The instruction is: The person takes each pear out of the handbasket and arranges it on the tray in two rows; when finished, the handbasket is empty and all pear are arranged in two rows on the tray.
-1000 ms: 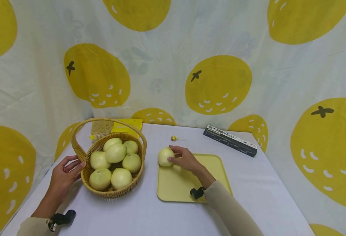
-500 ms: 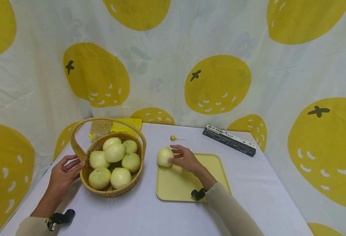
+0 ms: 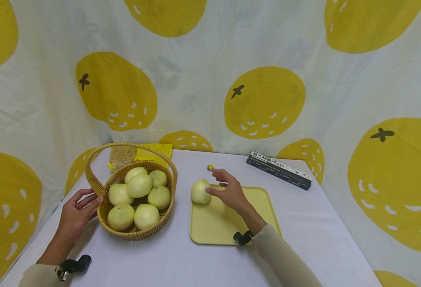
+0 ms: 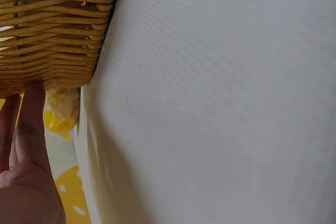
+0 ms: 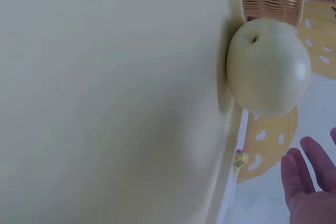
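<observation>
A wicker basket (image 3: 135,235) with a tall handle holds several round pale yellow-green fruits (image 3: 147,217). My left hand (image 3: 75,213) is at its left side, thumb at the rim by the handle's foot. In the left wrist view, the straight fingers (image 4: 32,119) touch the woven wall. One more such fruit (image 3: 199,192) sits on the far left corner of a pale yellow tray (image 3: 228,235). Just right of this fruit, my right hand (image 3: 232,193) hovers over the tray, fingers spread and holding nothing. In the right wrist view a gap shows between the fruit (image 5: 270,69) and the fingertips.
A small lollipop (image 3: 210,167) lies behind the tray, partly hidden by the right hand. A long black pasta box (image 3: 278,171) rests at the back right. Yellow packets (image 3: 161,150) lie behind the basket, near the patterned curtain (image 3: 192,99).
My right hand has let go of the fruit on the tray; its fingers have spread and drawn slightly back to the right. The left hand and basket have stayed in place.
</observation>
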Available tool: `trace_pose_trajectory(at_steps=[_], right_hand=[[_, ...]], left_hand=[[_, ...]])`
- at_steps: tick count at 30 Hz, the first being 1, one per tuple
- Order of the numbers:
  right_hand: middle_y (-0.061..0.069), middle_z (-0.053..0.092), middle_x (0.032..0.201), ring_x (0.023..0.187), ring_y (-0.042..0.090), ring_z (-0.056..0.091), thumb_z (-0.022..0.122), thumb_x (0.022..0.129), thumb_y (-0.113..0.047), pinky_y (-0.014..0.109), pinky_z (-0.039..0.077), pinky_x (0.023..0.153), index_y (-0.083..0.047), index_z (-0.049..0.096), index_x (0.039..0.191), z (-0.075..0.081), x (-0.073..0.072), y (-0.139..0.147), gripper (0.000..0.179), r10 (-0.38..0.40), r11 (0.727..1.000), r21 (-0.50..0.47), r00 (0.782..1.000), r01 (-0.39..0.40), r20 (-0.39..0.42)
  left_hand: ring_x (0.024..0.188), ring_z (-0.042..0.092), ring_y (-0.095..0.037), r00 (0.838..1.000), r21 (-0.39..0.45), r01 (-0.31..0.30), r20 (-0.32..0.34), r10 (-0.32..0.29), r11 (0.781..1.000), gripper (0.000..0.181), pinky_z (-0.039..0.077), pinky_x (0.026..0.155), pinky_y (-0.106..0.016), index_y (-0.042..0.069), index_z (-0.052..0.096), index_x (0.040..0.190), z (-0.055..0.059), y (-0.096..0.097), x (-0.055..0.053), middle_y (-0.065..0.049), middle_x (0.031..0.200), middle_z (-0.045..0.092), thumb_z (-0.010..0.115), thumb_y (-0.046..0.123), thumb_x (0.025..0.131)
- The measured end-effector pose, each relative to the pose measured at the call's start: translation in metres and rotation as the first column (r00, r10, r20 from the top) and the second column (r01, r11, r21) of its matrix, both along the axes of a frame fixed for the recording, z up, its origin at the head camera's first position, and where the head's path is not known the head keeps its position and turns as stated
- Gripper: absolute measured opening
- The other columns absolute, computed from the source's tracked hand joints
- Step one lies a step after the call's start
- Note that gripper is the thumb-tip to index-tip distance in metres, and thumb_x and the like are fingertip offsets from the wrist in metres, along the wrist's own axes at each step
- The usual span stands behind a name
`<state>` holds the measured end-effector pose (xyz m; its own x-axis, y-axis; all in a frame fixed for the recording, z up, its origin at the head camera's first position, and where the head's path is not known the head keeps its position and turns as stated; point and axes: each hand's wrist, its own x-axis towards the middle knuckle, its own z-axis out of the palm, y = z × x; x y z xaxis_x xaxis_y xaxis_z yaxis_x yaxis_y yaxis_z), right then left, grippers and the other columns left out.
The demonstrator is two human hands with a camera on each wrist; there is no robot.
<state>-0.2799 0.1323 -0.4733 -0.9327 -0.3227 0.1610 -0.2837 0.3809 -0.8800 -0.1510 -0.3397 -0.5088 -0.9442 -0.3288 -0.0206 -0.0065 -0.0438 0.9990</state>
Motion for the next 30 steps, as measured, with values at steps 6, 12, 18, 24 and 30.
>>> trace_pose_trajectory(at_steps=[6,12,18,24,30], right_hand=[[-0.004,0.066,0.145,0.139,0.027,0.059,0.093,0.084,-0.028,0.048,0.05,0.118,-0.026,0.06,0.145,0.017,0.014,-0.008,0.069,-0.043,0.996,-0.075,0.997,0.038,-0.067],[-0.009,0.067,0.141,0.137,0.023,0.06,0.094,0.083,-0.032,0.049,0.051,0.116,-0.026,0.059,0.146,0.033,0.028,-0.017,0.072,-0.05,0.993,-0.111,0.99,0.036,-0.13],[-0.011,0.065,0.145,0.138,0.017,0.06,0.094,0.083,-0.033,0.044,0.052,0.115,-0.033,0.058,0.145,0.046,0.044,-0.027,0.072,-0.045,0.99,-0.136,0.979,0.018,-0.197],[-0.013,0.063,0.145,0.137,0.015,0.06,0.094,0.082,-0.03,0.041,0.052,0.115,-0.028,0.058,0.145,0.058,0.058,-0.04,0.072,-0.024,0.986,-0.165,0.969,-0.018,-0.245],[-0.011,0.065,0.144,0.135,0.013,0.061,0.095,0.081,-0.024,0.041,0.053,0.114,-0.022,0.06,0.145,0.068,0.069,-0.055,0.073,0.021,0.975,-0.208,0.96,-0.082,-0.278]], left_hand=[[0.09,0.075,0.006,1.0,0.012,0.004,-0.023,-0.004,1.0,0.034,0.064,0.068,-0.021,0.02,0.064,0.125,0.002,0.0,0.001,0.026,0.101,0.077,0.081,0.017,0.096],[0.09,0.076,0.005,0.999,0.033,0.013,-0.04,-0.011,0.999,0.033,0.064,0.068,-0.022,0.02,0.065,0.125,0.001,-0.001,0.001,0.024,0.102,0.078,0.08,0.014,0.096],[0.09,0.075,0.005,1.0,0.027,0.007,-0.025,-0.006,1.0,0.034,0.064,0.068,-0.022,0.02,0.064,0.125,-0.001,-0.002,0.0,0.025,0.102,0.077,0.081,0.016,0.096],[0.09,0.075,0.006,1.0,0.019,0.005,-0.017,-0.005,1.0,0.035,0.064,0.069,-0.022,0.021,0.064,0.126,-0.001,-0.001,0.0,0.026,0.101,0.077,0.081,0.017,0.096],[0.089,0.075,0.005,1.0,0.031,0.011,-0.021,-0.011,0.999,0.034,0.064,0.068,-0.022,0.022,0.064,0.125,-0.001,0.0,0.001,0.025,0.101,0.077,0.081,0.015,0.096]])
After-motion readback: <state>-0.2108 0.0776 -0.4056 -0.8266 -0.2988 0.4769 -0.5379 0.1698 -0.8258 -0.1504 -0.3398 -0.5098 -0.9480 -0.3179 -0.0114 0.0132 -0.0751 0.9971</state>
